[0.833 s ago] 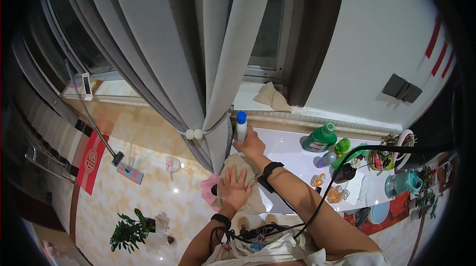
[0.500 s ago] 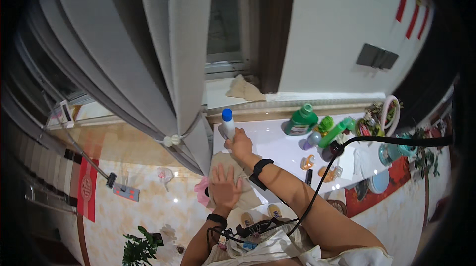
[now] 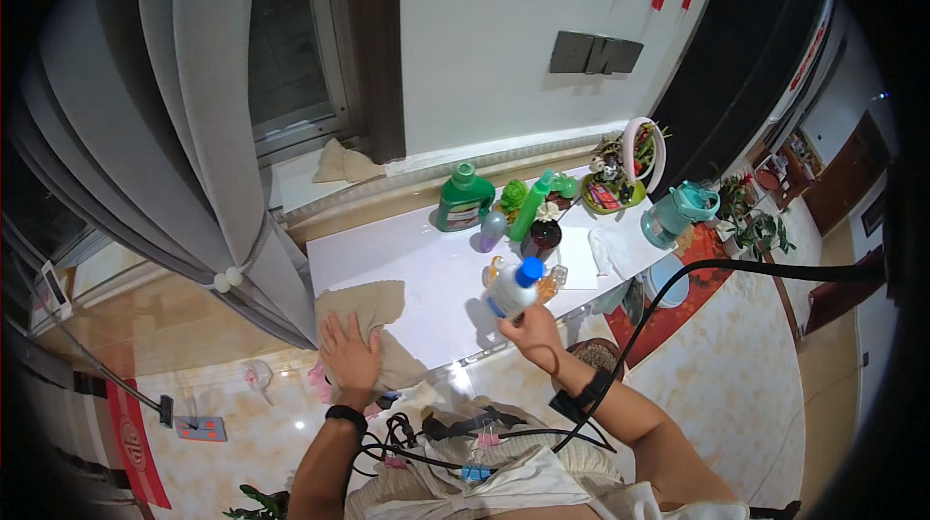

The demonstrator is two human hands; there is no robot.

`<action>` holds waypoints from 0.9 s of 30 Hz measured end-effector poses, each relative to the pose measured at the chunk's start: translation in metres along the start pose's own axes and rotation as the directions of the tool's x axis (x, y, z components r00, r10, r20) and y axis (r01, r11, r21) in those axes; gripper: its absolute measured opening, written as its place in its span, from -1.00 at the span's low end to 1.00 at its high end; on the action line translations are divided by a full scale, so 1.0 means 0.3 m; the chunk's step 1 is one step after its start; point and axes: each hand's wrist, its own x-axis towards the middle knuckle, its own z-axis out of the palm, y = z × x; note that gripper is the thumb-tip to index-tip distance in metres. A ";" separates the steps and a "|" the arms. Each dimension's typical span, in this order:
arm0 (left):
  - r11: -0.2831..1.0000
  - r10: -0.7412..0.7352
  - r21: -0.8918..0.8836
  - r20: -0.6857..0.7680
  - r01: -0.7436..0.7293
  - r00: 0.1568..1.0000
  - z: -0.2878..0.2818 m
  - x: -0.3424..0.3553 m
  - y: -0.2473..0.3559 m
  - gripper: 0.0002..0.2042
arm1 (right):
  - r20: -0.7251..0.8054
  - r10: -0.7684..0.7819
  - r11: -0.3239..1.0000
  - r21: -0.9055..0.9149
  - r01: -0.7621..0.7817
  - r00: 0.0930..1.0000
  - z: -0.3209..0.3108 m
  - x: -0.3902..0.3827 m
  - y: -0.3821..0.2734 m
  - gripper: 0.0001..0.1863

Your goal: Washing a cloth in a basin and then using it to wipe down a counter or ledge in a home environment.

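Observation:
My right hand (image 3: 533, 334) grips a white bottle (image 3: 511, 294) with a blue cap, held tilted above the front of the white tabletop (image 3: 412, 253). Behind it, partly covered, lie orange translucent objects (image 3: 555, 281). Flat on a beige cloth (image 3: 368, 307), my left hand (image 3: 349, 357) has its fingers spread. The cloth covers the table's left end and hangs over the front edge, where something pink (image 3: 320, 382) shows beside it.
Across the tabletop stand a green bottle (image 3: 465, 198), a green spray bottle (image 3: 530, 207), a dark jar (image 3: 542, 237), a basket (image 3: 612, 192) and a teal jug (image 3: 673, 215). A black cable (image 3: 765, 270) crosses the right side. The grey curtain (image 3: 208, 113) hangs at left.
My right hand has carried the white bottle rightward and nearer, from the table's left end to its front middle. My left hand stays on the cloth. The view has swung right.

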 end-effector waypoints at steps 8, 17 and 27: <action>0.999 0.024 0.023 -0.021 -0.024 0.999 -0.015 -0.001 0.007 -0.50 | -0.262 0.222 0.972 0.140 -0.190 0.939 -0.221 -0.148 0.220 -0.69; 0.998 0.011 0.063 -0.034 -0.009 0.999 -0.016 -0.006 0.027 -0.52 | -0.242 0.182 0.970 -0.112 -0.214 0.953 -0.227 0.011 0.410 -0.60; 0.998 -0.002 0.060 -0.061 0.006 0.998 -0.015 -0.006 0.026 -0.52 | -0.311 0.244 0.958 -0.072 -0.279 0.919 -0.300 0.128 0.447 -0.62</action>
